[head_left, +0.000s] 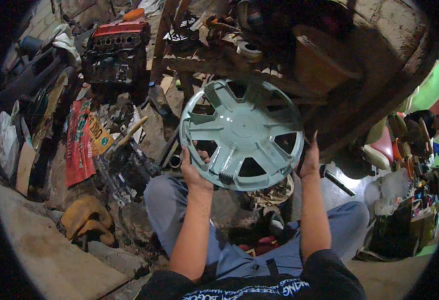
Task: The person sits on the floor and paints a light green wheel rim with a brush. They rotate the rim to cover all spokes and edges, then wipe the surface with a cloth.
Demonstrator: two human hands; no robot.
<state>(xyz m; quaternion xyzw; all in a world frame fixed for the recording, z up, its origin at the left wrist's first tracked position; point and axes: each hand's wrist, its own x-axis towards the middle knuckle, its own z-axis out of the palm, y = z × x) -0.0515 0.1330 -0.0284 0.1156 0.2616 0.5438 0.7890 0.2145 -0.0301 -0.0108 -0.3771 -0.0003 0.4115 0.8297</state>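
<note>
Nearest the wearer, a black shirt (249,286) with pale lettering and grey-blue trousers (229,260) lay below both grips, the knees spread to either side; ahead of them the left grip (195,172) was closed around the lower left rim of a pale green wheel cover (244,126), its thumb at the outer edge and its fingertips visible through an opening; the right grip (309,162) stood beside the opposite rim, opened flat with its fingers pointing upward, though whether it touched the rim could not be told; the wheel cover thus sat raised between the two grips, its spoked face toward the wearer; well to the left of the left grip and lower lay a crumpled yellow-brown cloth (88,220); left of that same grip were a wooden-handled tool (132,131) and, farther out, a red printed sheet (79,150); beyond the left grip a bottle (158,97) stood near the wheel cover; farthest off, ahead and left of that grip, rested a dark engine part (114,62) with a red top.
</note>
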